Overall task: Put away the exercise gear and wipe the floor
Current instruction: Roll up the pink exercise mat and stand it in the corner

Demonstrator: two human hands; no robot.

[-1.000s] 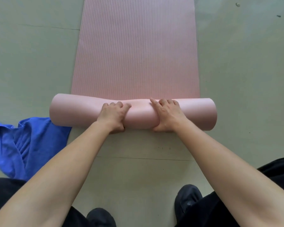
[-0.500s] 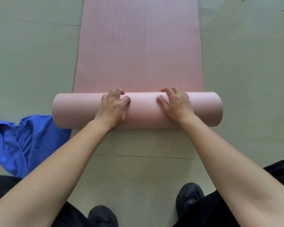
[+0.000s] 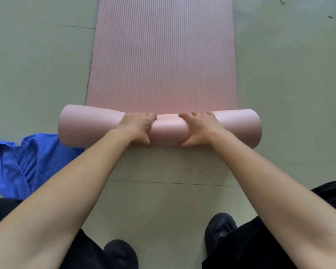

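Pink mat [image 3: 163, 55] half-rolled on pale green floor [image 3: 37, 65]

a pale grey-green floor [image 3: 37, 74] is filling the whole view, smooth and slightly shiny. thin dark seam lines [image 3: 169, 183] are crossing it, one near the bottom and another at the upper left. soft, even light is falling from above, giving faint shadows. small dark specks [image 3: 190, 171] are dotting the near floor, and two bits of debris [image 3: 283, 1] are lying at the upper right.

Pink ribbed exercise mat [image 3: 163, 55], near end rolled, flat on floor; crumpled blue cloth [image 3: 23, 162] beside roll.
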